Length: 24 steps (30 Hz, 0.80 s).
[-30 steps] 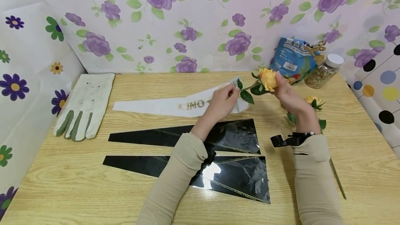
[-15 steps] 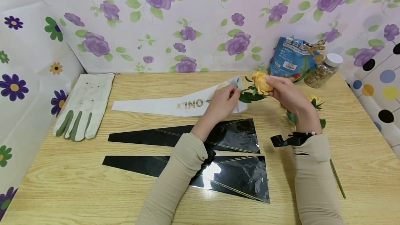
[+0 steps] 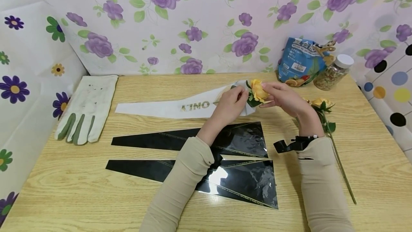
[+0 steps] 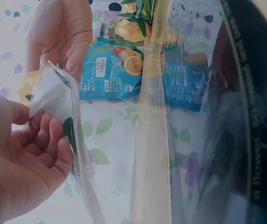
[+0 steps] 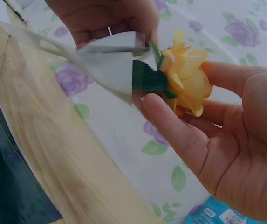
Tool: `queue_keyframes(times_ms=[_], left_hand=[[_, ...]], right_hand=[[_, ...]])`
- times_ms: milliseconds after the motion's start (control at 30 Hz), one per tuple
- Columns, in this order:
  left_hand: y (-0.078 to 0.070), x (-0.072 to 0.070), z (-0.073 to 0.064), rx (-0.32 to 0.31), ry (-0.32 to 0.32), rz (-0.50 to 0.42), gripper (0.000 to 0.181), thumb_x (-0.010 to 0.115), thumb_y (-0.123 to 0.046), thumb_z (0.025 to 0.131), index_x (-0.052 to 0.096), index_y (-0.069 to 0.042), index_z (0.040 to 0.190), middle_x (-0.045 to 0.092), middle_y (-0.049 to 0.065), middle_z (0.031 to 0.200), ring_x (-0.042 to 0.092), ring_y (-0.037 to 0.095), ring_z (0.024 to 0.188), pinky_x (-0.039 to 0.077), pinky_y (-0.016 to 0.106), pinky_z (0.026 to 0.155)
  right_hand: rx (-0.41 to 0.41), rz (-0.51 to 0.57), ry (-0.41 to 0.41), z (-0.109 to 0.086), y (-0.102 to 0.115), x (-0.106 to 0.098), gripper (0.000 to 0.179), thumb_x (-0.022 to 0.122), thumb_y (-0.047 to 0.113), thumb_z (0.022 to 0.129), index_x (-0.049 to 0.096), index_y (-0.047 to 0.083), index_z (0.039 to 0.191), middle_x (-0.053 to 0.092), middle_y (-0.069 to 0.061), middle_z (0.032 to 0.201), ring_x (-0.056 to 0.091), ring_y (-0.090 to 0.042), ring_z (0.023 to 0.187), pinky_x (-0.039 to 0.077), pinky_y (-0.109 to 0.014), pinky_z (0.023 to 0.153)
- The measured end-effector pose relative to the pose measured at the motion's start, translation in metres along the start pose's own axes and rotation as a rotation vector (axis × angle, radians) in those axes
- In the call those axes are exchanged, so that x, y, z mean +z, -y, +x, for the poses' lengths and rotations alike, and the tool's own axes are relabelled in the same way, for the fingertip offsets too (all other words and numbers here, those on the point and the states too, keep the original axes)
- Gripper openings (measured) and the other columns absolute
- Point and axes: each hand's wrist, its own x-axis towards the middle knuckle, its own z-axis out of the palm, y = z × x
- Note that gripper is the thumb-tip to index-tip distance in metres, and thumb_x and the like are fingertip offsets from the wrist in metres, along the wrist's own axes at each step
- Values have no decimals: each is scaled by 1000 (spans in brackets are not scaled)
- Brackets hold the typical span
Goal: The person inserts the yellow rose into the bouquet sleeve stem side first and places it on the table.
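Note:
My left hand (image 3: 229, 106) pinches the wide end of a white flower sleeve (image 3: 161, 109) with gold "ONLY" lettering. In the right wrist view the sleeve's mouth (image 5: 110, 70) gapes around green leaves (image 5: 149, 77). Just outside that mouth is the bloom of a yellow rose (image 3: 257, 90); its stem is hidden inside the sleeve. My right hand (image 3: 284, 97) holds this bloom (image 5: 189, 84) between thumb and fingers. In the left wrist view, curled fingers of my left hand (image 4: 26, 158) meet the sleeve's edge.
Two black, clear-fronted sleeves (image 3: 246, 137) lie nearer me. Another yellow rose (image 3: 323, 103) lies beside my right forearm. A blue bag (image 3: 297, 63) with a gold clip (image 3: 324, 48) and a white-lidded jar (image 3: 333, 74) stand back right. A glove (image 3: 87, 110) lies left.
My right hand has moved left with the rose, and its stem and leaves have slid further into the white sleeve. My left hand has stayed almost still at the mouth.

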Motion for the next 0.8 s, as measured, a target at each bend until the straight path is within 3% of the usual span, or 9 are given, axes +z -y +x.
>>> queue_keyframes(times_ms=[100, 200, 367, 567, 800], left_hand=[[-1, 0, 0, -11, 1, -3, 30, 38, -29, 101, 45, -13, 77, 43, 3, 69, 41, 18, 56, 33, 26, 53], [0, -1, 1, -27, 7, -6, 30, 37, -31, 101, 46, -13, 79, 43, 3, 69, 41, 18, 57, 33, 26, 54], [1, -2, 1, -50, 8, -24, 31, 37, -32, 101, 48, -13, 79, 42, 2, 67, 40, 17, 55, 33, 25, 53], [0, -3, 0, -75, -36, -41, 26, 43, -33, 99, 50, -13, 83, 49, 0, 70, 44, 15, 57, 36, 25, 55], [-1, -2, -1, -14, -52, -45, 20, 43, -29, 100, 50, -13, 90, 52, 1, 76, 46, 14, 58, 37, 24, 55]], right_hand=[[35, -70, -13, 1, -1, 2, 48, 46, 36, 98, 45, 3, 132, 44, -9, 122, 63, -12, 90, 52, -35, 83], [53, -131, -49, 0, 0, 3, 57, 46, 37, 98, 33, -2, 138, 42, -13, 121, 63, -14, 90, 51, -38, 84], [49, -227, -114, -2, 0, -1, 44, 50, 36, 96, 41, 8, 128, 52, -7, 99, 65, -18, 88, 47, -46, 89], [-15, -270, -113, -6, -2, -4, 37, 56, 28, 94, 49, 9, 126, 60, 0, 108, 62, -14, 96, 49, -40, 87], [-39, -305, -163, -2, -5, 0, 34, 59, 29, 93, 55, 10, 120, 62, 4, 102, 60, -15, 89, 51, -36, 77]])
